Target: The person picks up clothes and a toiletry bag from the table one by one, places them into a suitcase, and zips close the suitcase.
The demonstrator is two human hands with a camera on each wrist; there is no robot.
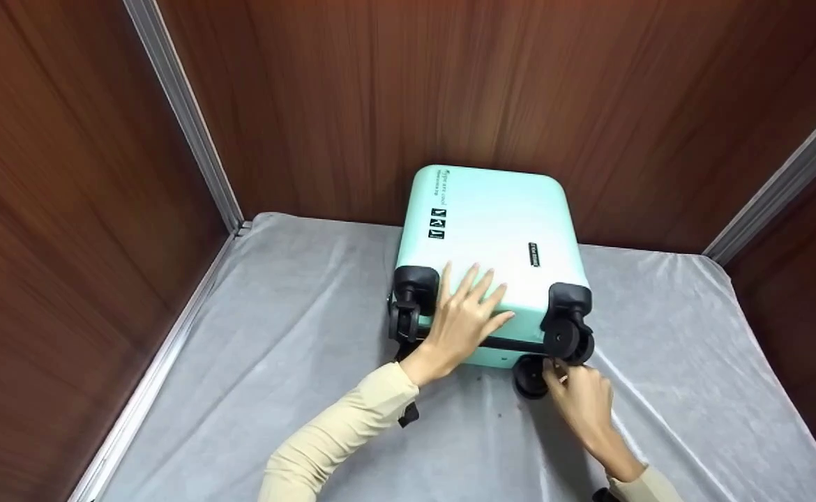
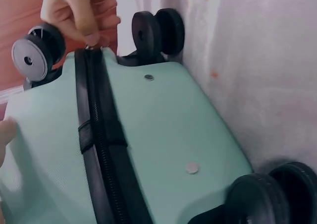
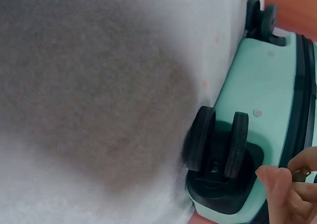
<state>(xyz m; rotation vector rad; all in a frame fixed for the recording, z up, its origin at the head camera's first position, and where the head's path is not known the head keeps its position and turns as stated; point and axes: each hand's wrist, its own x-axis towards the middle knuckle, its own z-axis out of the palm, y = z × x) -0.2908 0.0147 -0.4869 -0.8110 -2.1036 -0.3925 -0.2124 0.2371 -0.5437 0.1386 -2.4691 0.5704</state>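
A mint-green hard-shell suitcase lies on its side, its black wheels facing me. My left hand rests on the upper shell near the wheel end, fingers spread and straight. A black zipper runs across that end between the two shell halves. At the right corner, between the wheels, my right hand pinches a small metal zipper pull between thumb and curled fingers. In the left wrist view, the right hand's fingertips are at the far end of the zipper.
Grey cloth covers the surface under the suitcase. A brown wood-grain panel stands behind it, with side panels joined by metal strips. A black strap end shows below my left forearm.
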